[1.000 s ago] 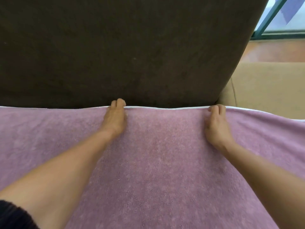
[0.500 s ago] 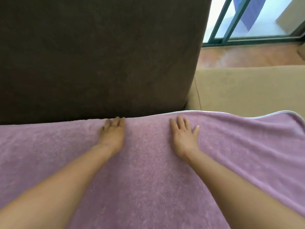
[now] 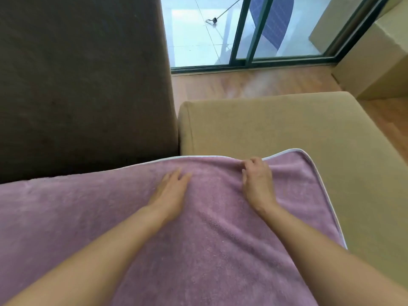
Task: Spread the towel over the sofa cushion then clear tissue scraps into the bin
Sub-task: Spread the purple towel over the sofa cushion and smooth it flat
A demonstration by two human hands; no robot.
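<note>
A mauve towel (image 3: 209,250) with a white hem lies spread over the sofa seat and fills the lower part of the view. Its far right corner is rounded and rests on the tan cushion (image 3: 309,133). My left hand (image 3: 171,192) lies flat on the towel, fingers together, palm down. My right hand (image 3: 257,181) is near the towel's far edge with its fingers curled, bunching a small fold of the cloth. No tissue scraps or bin are in view.
A dark brown sofa back cushion (image 3: 84,85) rises at the left behind the towel. Beyond the tan cushion are a wooden floor (image 3: 254,85), a sliding glass door (image 3: 249,34) and cardboard boxes (image 3: 379,56) at the right.
The view has swung to the right. Both hands have slid right along the towel's far edge, and my right hand has gone from flat to curled on the cloth.
</note>
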